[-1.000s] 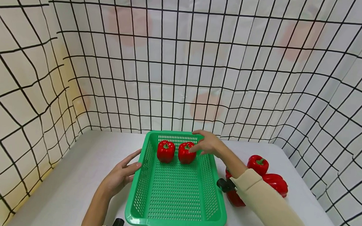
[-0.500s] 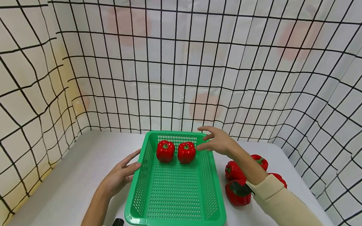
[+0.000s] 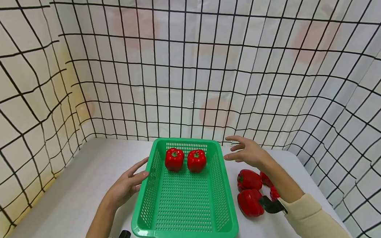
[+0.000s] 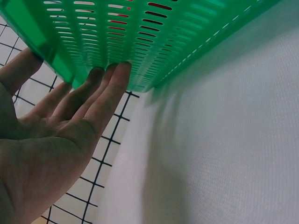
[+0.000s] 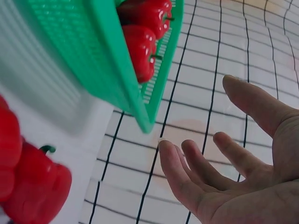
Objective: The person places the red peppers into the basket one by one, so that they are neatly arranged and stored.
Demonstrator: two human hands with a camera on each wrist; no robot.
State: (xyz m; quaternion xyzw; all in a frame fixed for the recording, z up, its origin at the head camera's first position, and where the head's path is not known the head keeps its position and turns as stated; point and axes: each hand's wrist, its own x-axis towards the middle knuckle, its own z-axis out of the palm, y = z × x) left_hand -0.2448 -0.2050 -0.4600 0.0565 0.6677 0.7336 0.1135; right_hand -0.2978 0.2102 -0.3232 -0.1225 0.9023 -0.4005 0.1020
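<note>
A green perforated plastic basket (image 3: 183,235) stands on the white table, with two red bell peppers (image 3: 174,160) (image 3: 196,160) side by side at its far end. My left hand (image 3: 124,186) is at the basket's left side. In the left wrist view its extended fingers (image 4: 110,95) lie against the outer wall, with the thumb near the rim. Past the basket's far right corner, my right hand (image 3: 249,151) hangs with fingers spread and nothing in them. Below its forearm lie more red bell peppers (image 3: 250,202) (image 3: 249,180), some partly hidden by the arm.
Black wire mesh (image 3: 193,79) over white sheeting encloses the table (image 3: 85,185) at the back and both sides. A black strap device (image 3: 272,204) sits on the right wrist.
My right hand has drawn away from the right-hand pepper in the basket, moving right over the rim and outside it. My left hand and the basket stay in place.
</note>
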